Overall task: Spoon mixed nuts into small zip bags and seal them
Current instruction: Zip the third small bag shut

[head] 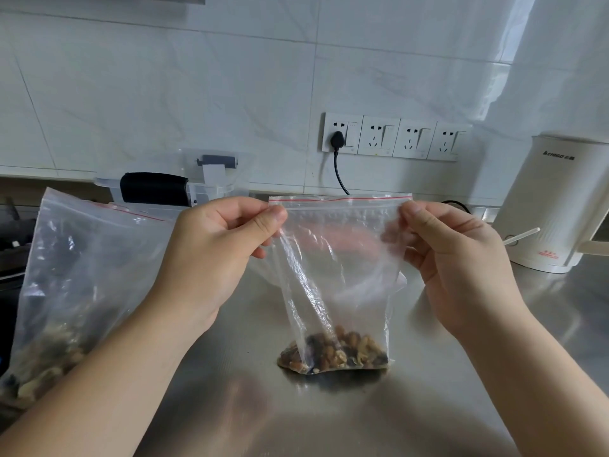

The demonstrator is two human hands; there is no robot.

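A small clear zip bag (339, 258) with a red strip along its top stands upright on the steel counter (428, 390). A small heap of mixed nuts (336, 354) lies in its bottom. My left hand (214, 255) pinches the bag's top left corner between thumb and fingers. My right hand (451, 258) pinches the top right corner, holding the zip edge stretched level. A larger clear zip bag of mixed nuts (66, 291) stands at the left, partly behind my left forearm. A white spoon handle (522, 235) pokes out behind my right hand.
A white electric kettle (557, 206) stands at the back right. A clear plastic box with a black object (171, 186) sits at the back against the tiled wall. A row of wall sockets (395, 136) has one black plug and cord. Dark items lie at the far left edge.
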